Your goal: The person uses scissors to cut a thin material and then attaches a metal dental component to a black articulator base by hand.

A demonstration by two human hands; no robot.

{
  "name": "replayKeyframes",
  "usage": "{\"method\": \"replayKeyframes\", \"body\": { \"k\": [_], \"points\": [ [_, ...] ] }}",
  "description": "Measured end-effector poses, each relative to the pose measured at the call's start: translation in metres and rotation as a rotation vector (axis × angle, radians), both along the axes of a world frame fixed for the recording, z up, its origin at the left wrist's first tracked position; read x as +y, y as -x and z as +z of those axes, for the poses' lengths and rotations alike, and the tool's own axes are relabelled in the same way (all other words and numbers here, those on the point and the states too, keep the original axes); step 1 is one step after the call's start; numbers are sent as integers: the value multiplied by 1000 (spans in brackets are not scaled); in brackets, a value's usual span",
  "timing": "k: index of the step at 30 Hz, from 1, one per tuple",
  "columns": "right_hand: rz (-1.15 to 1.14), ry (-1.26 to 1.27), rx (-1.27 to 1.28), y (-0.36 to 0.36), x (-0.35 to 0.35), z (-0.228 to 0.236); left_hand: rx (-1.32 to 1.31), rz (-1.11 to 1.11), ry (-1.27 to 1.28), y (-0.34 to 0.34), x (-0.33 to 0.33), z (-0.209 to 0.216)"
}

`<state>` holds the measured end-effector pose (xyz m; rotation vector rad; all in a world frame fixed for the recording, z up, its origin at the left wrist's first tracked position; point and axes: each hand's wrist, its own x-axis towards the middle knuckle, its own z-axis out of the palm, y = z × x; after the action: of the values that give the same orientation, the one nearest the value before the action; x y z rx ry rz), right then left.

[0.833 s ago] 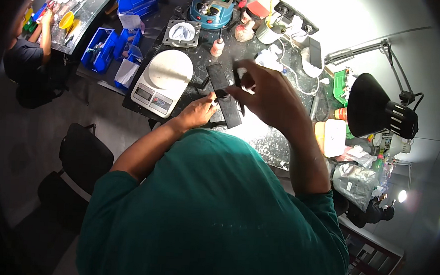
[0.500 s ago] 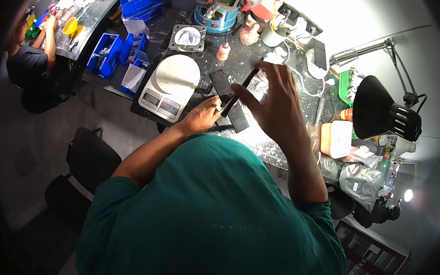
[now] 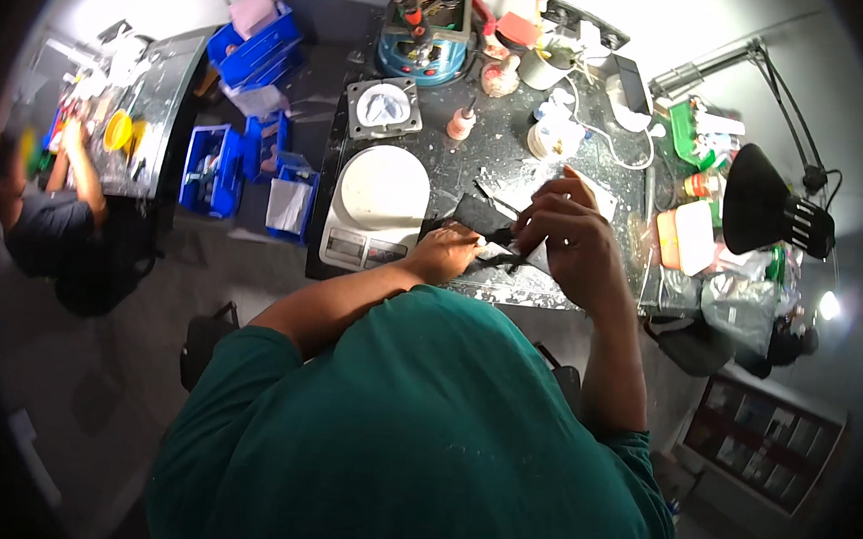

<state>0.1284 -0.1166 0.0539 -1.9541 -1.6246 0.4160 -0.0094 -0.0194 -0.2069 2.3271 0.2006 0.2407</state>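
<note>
My left hand [image 3: 445, 254] is closed low over the bench's front edge, just right of the kitchen scale. A small pale spot shows at its fingertips; what it grips is hidden. My right hand [image 3: 577, 240] has its fingers bent together in a pinch. From them a slim dark tool [image 3: 517, 261] points down towards the left hand; its kind cannot be made out. Just beyond the left hand, a flat black slab [image 3: 477, 215] lies on the bench, partly covered by the fingers.
A white kitchen scale [image 3: 385, 189] stands left. Behind are a square metal frame [image 3: 383, 108], a blue machine [image 3: 423, 59], a pink-based bottle [image 3: 461, 124] and a white round container [image 3: 555, 137]. A black lamp [image 3: 762, 204] overhangs the right. Another person [image 3: 54, 211] sits far left beside blue bins [image 3: 212, 170].
My right hand has come down and closer to the bench, its fingers folding inward; the dark tool has lowered with it. The whole view has shifted, and the left hand stays low.
</note>
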Motion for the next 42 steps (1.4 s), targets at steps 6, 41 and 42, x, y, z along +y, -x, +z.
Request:
{"method": "replayKeyframes", "body": {
  "k": [6, 41, 42],
  "points": [
    [-116, -185, -181, 15, 4, -3, -75, -31, 20, -3, 5, -13],
    [-250, 452, 286, -197, -127, -89, -36, 397, 9, -12, -52, -26],
    [-290, 558, 169, -229, -140, -111, -109, 414, 12, -16, -58, -30]
  ]
}}
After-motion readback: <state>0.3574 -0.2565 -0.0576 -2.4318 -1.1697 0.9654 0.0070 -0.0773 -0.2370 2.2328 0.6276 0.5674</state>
